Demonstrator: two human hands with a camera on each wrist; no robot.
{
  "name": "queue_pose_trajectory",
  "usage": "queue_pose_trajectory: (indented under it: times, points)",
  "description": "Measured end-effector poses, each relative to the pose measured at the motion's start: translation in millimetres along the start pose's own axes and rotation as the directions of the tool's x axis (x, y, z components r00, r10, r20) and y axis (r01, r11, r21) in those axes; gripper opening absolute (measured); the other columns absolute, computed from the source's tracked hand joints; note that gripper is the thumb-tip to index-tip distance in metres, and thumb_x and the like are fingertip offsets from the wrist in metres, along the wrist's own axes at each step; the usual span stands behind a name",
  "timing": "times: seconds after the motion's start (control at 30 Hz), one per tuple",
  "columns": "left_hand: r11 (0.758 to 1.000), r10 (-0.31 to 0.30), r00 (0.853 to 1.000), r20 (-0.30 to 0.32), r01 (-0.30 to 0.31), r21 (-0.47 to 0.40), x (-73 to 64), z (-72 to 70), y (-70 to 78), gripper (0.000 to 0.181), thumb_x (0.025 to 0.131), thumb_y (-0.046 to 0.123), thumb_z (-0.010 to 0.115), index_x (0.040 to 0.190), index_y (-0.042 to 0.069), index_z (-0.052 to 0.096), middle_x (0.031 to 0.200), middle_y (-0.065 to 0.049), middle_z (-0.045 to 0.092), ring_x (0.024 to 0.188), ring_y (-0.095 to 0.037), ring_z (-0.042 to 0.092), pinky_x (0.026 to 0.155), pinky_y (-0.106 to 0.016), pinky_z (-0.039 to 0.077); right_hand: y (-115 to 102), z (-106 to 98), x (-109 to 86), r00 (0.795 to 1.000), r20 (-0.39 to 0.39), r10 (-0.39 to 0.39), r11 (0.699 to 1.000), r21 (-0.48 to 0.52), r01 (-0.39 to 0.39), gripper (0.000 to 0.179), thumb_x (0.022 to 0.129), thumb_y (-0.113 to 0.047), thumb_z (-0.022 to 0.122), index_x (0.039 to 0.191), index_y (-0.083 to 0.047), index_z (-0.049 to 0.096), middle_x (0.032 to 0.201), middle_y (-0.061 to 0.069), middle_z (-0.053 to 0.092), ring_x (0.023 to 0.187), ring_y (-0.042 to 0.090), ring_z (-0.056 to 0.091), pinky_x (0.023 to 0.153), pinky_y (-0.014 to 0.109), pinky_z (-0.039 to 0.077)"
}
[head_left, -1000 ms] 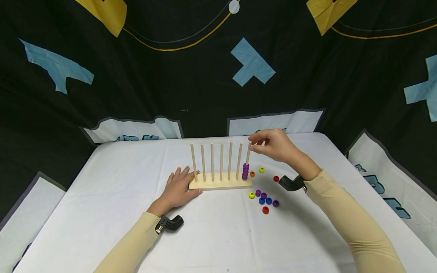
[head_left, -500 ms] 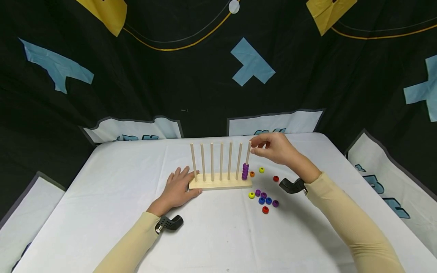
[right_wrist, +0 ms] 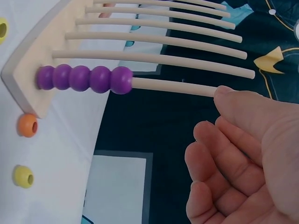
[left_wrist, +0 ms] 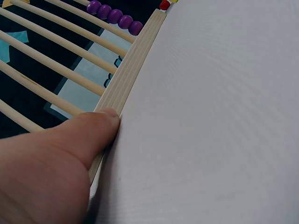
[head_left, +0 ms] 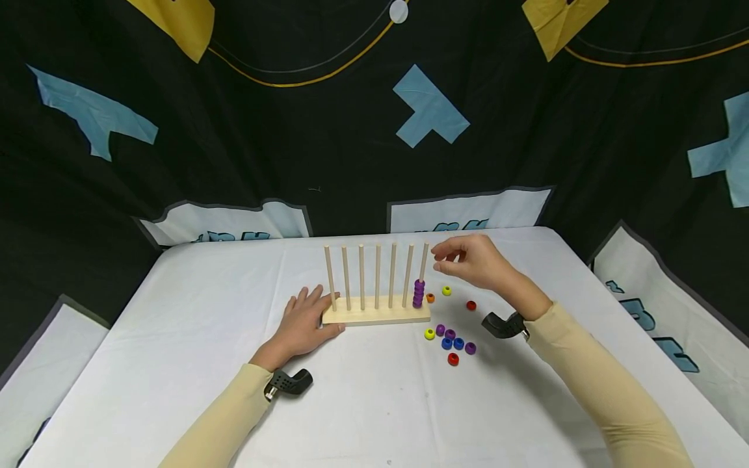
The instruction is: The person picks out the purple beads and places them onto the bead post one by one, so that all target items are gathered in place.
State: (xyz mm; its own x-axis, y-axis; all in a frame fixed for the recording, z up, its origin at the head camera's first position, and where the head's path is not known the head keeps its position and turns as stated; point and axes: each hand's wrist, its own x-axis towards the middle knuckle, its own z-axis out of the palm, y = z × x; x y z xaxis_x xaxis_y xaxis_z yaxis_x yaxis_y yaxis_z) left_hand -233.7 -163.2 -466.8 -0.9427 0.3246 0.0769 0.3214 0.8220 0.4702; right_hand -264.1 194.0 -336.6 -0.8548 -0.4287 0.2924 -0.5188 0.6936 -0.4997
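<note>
A wooden peg rack [head_left: 377,314] with several upright pegs stands on the white table. Purple beads [head_left: 418,294] are stacked on its rightmost peg [right_wrist: 174,87]. My left hand [head_left: 298,328] holds the rack's left end, the thumb [left_wrist: 105,123] along the front edge and the index finger behind. My right hand [head_left: 476,259] hovers just right of that peg's top, fingers loosely bent with nothing between them. In the right wrist view the thumb [right_wrist: 238,100] overlaps the peg's tip.
Loose beads lie to the right of the rack: orange [head_left: 430,298], yellow [head_left: 446,290], red [head_left: 471,305], and nearer the front purple [head_left: 471,348], blue [head_left: 459,343], yellow [head_left: 430,334] and red [head_left: 453,359]. A black curtain [head_left: 351,149] hangs behind the white table [head_left: 363,403].
My right hand has moved slightly right and down, away from the top of the rightmost peg. The left hand stays on the rack, and the purple stack looks the same.
</note>
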Motion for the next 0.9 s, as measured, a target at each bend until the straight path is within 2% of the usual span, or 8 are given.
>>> queue_pose_trajectory:
  times: [0.63,0.8,0.9]
  points:
    - [1.0,-0.002,1.0,0.005,0.002,-0.006,0.0,0.4,0.4,0.069,0.094,0.04,0.067,0.153,0.01,0.046,0.164,-0.031,0.027,0.154,-0.057,0.012,0.121,-0.072,0.01,18.1,19.4,-20.6,0.999,0.035,0.036,0.998,0.043,-0.038,0.022,0.088,-0.011,0.079,0.108,-0.003,0.078,0.094,0.008,0.079,0.082,0.016,0.063,0.072,0.025,0.053]
    - [1.0,-0.001,1.0,0.002,0.001,-0.004,-0.5,0.0,1.5,0.069,0.094,0.039,0.067,0.153,0.01,0.046,0.163,-0.031,0.028,0.153,-0.057,0.013,0.121,-0.072,0.01,22.8,26.2,-27.9,0.995,0.063,0.072,0.994,0.075,-0.077,0.023,0.087,-0.01,0.078,0.109,-0.002,0.077,0.095,0.01,0.078,0.076,0.016,0.058,0.057,0.024,0.051]
    - [1.0,-0.001,1.0,0.0,0.001,-0.003,-0.7,-0.1,1.7,0.069,0.094,0.039,0.067,0.153,0.01,0.046,0.163,-0.031,0.028,0.153,-0.057,0.013,0.121,-0.072,0.01,26.6,30.7,-32.2,0.995,0.075,0.07,0.994,0.073,-0.075,0.024,0.087,-0.009,0.078,0.109,-0.001,0.077,0.097,0.01,0.078,0.075,0.015,0.057,0.057,0.023,0.051]
